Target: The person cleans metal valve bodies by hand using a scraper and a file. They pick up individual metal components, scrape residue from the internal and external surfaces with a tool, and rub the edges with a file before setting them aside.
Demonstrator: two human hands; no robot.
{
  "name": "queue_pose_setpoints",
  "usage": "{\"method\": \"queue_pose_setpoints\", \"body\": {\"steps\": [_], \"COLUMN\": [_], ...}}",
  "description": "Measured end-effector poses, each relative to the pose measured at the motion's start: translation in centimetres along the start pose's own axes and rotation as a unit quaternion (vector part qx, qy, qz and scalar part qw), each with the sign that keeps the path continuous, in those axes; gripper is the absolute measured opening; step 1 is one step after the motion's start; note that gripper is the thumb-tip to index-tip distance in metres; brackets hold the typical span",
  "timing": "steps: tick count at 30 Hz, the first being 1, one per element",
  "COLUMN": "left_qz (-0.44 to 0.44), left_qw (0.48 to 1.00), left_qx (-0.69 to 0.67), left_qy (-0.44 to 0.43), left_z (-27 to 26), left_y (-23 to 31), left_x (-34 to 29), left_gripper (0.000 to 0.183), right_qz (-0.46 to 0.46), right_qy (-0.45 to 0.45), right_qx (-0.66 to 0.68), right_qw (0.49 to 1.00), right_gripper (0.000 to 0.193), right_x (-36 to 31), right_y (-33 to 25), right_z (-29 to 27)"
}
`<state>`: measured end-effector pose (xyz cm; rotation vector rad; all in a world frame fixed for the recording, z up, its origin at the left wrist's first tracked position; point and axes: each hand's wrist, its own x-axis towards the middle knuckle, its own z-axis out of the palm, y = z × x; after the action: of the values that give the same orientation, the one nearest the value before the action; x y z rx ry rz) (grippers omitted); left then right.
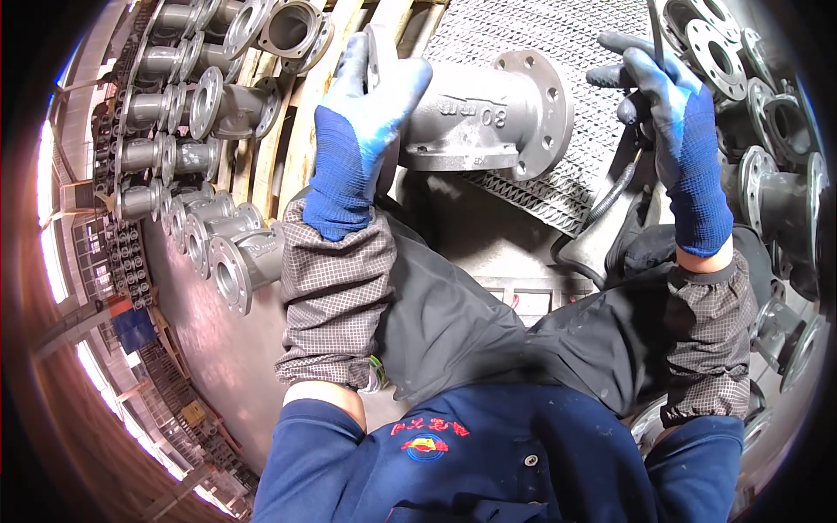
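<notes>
A grey flanged valve body [478, 109] lies on its side in front of me, with raised marks cast into it. My left hand [370, 100], in a blue glove, grips its left flange, the thumb towards the body and the fingers along the outer side. To the right of the casting, my right hand [667, 100] is closed around a dark tool, apart from the valve body. A thin dark rod [656, 30] rises from that hand. Most of the tool is hidden by the fingers. Below it a ribbed hose [617, 193] curves down beside the bench.
Under the casting is a perforated metal mesh top [471, 39]. Several grey flanged castings [231, 109] stand at the left on a wooden pallet [292, 131]. More flanged castings [776, 196] are stacked close on the right. My knees flank the bench.
</notes>
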<state>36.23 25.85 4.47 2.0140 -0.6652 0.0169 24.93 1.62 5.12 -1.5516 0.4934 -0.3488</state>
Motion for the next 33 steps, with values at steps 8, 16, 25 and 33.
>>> {"method": "queue_pose_setpoints", "body": {"steps": [8,16,25,33], "left_qz": [0.147,0.236,-0.198,0.071], "left_qw": [0.977,0.934,0.971,0.989], "left_qx": [0.107,0.108,-0.134,0.075], "left_qy": [-0.110,-0.247,-0.019,-0.101], "left_z": [0.4,3.1,-2.0,-3.1], "left_y": [1.5,5.5,-2.2,-4.0], "left_x": [-0.1,-3.0,-3.8,-6.7], "left_gripper": [0.065,0.056,0.029,0.033], "right_qz": [-0.050,-0.305,-0.180,0.073], "right_qy": [-0.136,-0.098,-0.075,-0.155], "right_qx": [-0.043,-0.348,-0.042,0.066], "right_qw": [0.989,0.881,0.980,0.983], "right_gripper": [0.040,0.032,0.023,0.032], "right_x": [0.3,0.7,-2.0,-4.2], "right_y": [0.4,3.5,6.8,1.5], "right_z": [2.3,1.6,2.8,6.1]}}
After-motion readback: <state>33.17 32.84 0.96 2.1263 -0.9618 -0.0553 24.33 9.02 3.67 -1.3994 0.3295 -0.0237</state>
